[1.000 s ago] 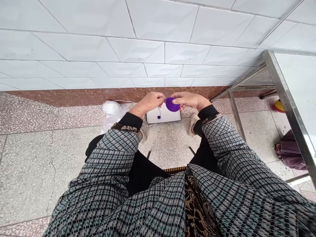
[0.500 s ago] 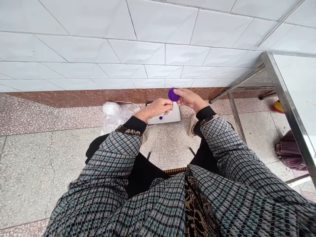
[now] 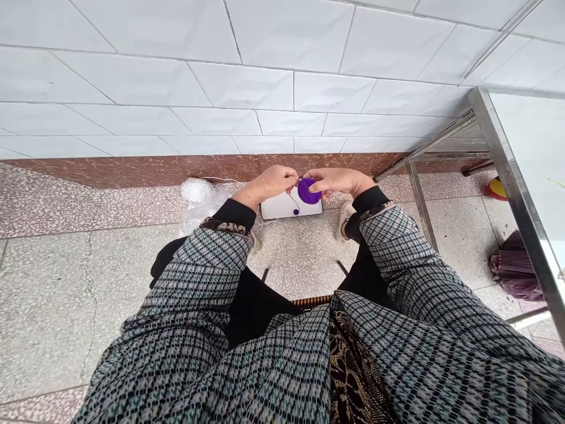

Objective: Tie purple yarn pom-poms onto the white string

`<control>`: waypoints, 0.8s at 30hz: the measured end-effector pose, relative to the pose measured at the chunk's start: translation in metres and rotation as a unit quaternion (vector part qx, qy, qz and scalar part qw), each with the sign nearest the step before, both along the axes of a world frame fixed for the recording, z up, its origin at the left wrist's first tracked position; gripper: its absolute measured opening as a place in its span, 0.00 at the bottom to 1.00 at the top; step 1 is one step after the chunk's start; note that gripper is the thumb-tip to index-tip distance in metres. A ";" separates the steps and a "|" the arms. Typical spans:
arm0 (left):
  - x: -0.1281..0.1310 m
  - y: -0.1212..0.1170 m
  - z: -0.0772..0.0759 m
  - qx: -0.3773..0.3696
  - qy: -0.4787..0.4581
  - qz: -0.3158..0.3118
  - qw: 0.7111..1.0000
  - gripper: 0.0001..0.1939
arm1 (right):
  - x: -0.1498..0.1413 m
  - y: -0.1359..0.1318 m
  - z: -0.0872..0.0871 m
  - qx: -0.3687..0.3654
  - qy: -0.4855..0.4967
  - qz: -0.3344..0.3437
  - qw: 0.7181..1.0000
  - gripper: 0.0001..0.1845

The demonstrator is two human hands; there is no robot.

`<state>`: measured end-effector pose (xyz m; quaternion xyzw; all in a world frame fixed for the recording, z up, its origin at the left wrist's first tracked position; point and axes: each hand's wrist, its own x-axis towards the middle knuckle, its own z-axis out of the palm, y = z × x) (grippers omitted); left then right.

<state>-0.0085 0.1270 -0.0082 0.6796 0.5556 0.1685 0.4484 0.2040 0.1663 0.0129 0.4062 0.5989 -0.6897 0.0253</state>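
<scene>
My right hand is closed around a round purple piece of wound yarn, its thumb lying over the front. Just left of it, my left hand pinches a strand of yarn at the upper left edge of the purple piece. A thin strand hangs from the left hand down to a small dark purple ball. That little ball lies over a white tray with a dark rim on the floor below my hands.
Left of the tray, a white yarn ball sits by a clear plastic bag. A tiled wall rises in front. To the right stands a metal-framed table, with a purple cloth item and a red-yellow object beneath.
The purple yarn piece has moved down and turned in my right hand. My left hand has risen from below it to its upper left edge, still pinching the strand.
</scene>
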 end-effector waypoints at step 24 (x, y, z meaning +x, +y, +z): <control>0.022 -0.014 -0.003 -0.085 -0.006 -0.062 0.994 0.07 | -0.009 0.005 -0.009 -0.064 0.156 -0.240 0.956 0.19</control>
